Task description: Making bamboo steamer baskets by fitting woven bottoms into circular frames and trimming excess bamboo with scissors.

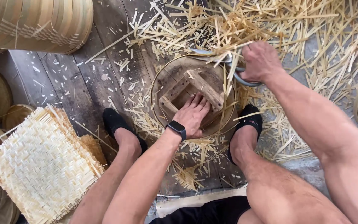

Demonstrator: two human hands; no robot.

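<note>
hands on a bamboo hoop frame, shears at the rim

the left hand (193, 116) lies palm down on a wooden cross-shaped block (191, 93) that sits inside a round bamboo hoop (159, 79) on the plank floor (79, 83). its fingers are spread flat and fairly close together, their tips touching the angled wooden bar of the block; they press rather than clasp anything. a black smartwatch (177, 128) circles that wrist.

the right hand (261, 61) is closed in a fist around the grey handles of a pair of shears (224, 62). the blades point left from the fingers, lying across the far rim of the hoop, among pale strips that stick up there. the handle loop shows just under the knuckles.

the hoop rests between 2 feet in black slip-on shoes (114, 122), with bare knees in the lower part of the view. bamboo offcuts (270, 25) litter the floor thickly beyond and to the right of the hoop, and thinner drifts lie under it. a stack of woven bamboo mats (42, 166) sits to the left, near round bamboo steamer rings (42, 20) piled at the top left corner.
</note>
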